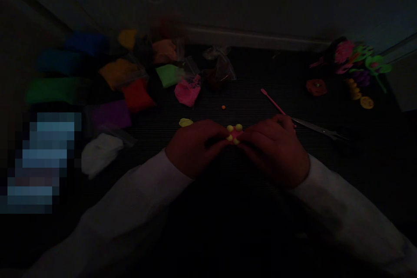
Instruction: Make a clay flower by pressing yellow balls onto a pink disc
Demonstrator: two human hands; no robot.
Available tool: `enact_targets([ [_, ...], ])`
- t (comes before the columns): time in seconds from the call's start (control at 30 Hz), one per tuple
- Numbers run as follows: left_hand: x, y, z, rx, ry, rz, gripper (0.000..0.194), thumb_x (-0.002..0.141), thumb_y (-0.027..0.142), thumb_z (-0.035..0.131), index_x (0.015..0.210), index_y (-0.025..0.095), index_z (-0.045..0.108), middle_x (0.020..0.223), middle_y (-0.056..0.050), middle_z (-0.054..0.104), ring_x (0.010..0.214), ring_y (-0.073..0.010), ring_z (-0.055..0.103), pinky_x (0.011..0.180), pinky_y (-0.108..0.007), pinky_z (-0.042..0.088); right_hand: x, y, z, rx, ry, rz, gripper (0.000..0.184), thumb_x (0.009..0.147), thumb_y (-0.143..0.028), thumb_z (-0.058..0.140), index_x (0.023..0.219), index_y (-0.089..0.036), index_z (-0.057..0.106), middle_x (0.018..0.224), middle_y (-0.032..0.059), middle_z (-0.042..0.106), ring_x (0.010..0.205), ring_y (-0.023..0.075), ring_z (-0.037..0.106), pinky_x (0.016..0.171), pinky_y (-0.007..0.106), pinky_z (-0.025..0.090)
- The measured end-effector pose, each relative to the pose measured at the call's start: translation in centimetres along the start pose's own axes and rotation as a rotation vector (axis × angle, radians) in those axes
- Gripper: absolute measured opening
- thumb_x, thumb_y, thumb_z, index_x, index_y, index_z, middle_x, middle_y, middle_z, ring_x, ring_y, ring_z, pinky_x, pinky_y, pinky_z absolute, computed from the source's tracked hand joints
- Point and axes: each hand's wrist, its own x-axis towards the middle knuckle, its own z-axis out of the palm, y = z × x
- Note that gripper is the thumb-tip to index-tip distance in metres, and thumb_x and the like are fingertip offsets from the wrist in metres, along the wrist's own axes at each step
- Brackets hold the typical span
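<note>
Left hand [195, 145], right hand [278, 150], both pinching a pink lump [235, 134], round yellow balls [239, 127] on it; metal scissors [323, 131] nearby

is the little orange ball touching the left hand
Apart: the head view shows dark tabletop between the orange ball and the left hand.

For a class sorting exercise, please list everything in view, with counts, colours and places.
Pink piece: one, pink, centre
Balls: four, yellow, on it
Packets: about twelve, mixed, left and centre
Lump: one, yellow, centre-left
Bead: one, orange, centre
Stick: one, pink, right
Scissors: one, silver-black, right
Disc: one, red, right
Ornaments: several, mixed, far right
Blurred block: one, bluish, left
Tabletop: one, black, beneath
Wall: one, grey, back
Sleeves: two, white, bottom
Left grip and right grip: two, bare, holding piece
</note>
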Motion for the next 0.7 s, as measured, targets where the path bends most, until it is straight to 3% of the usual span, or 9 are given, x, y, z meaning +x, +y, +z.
enact_targets([
  [0.7,0.14,0.63,-0.35,-0.033,0.011,-0.026,0.022,0.074,0.034,0.053,0.085,0.017,0.062,0.078,0.0,0.064,0.067,-0.0077,0.055,0.062,-0.019,0.042,0.05,-0.12,-0.13,-0.015,-0.002,-0.002,0.02,0.083,-0.032,0.042,0.097,-0.026,0.055,0.092,-0.0027,0.064,0.083,0.0148,0.055,0.08,0.037,0.027],
])
